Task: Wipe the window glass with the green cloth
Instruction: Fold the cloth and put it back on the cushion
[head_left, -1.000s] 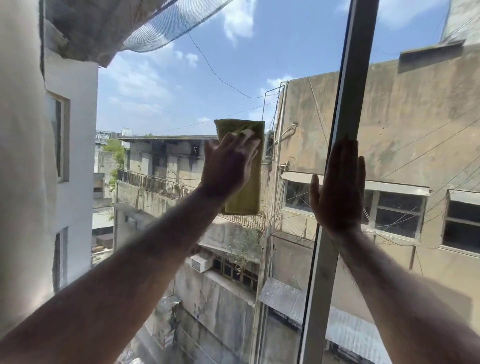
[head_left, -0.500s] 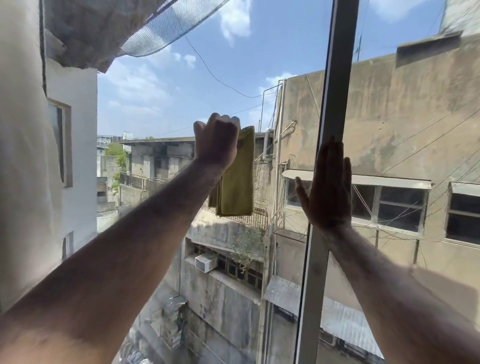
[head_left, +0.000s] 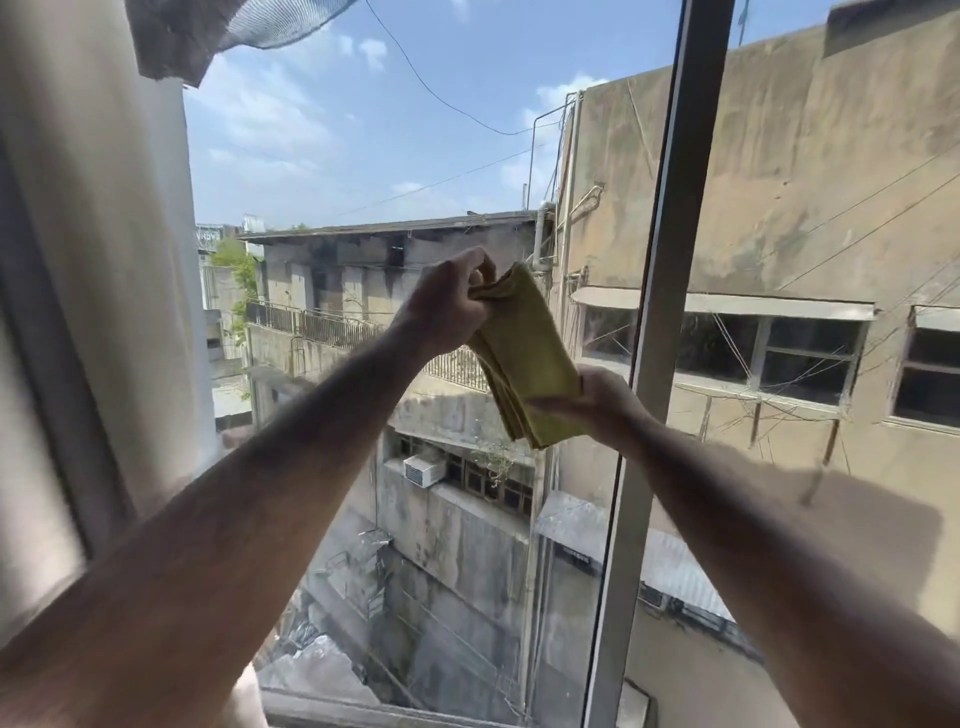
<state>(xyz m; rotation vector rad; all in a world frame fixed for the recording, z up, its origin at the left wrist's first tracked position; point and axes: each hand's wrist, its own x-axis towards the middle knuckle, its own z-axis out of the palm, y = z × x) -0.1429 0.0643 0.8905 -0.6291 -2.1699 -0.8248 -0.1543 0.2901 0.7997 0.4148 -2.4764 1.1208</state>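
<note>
The green cloth (head_left: 527, 353) is folded and held in the air in front of the window glass (head_left: 363, 156), near the middle of the view. My left hand (head_left: 452, 301) pinches its upper end with closed fingers. My right hand (head_left: 592, 400) grips its lower right end from below. Whether the cloth touches the glass I cannot tell. Both forearms reach up from the bottom corners.
A grey vertical window frame bar (head_left: 670, 312) runs top to bottom just right of the hands. A pale curtain (head_left: 93, 260) hangs along the left edge. The lower window sill (head_left: 363, 712) shows at the bottom. Buildings and sky lie beyond the glass.
My left hand lifted the cloth off the glass and bunched it. My right hand left the frame bar, moved left and took hold of the cloth's lower end.
</note>
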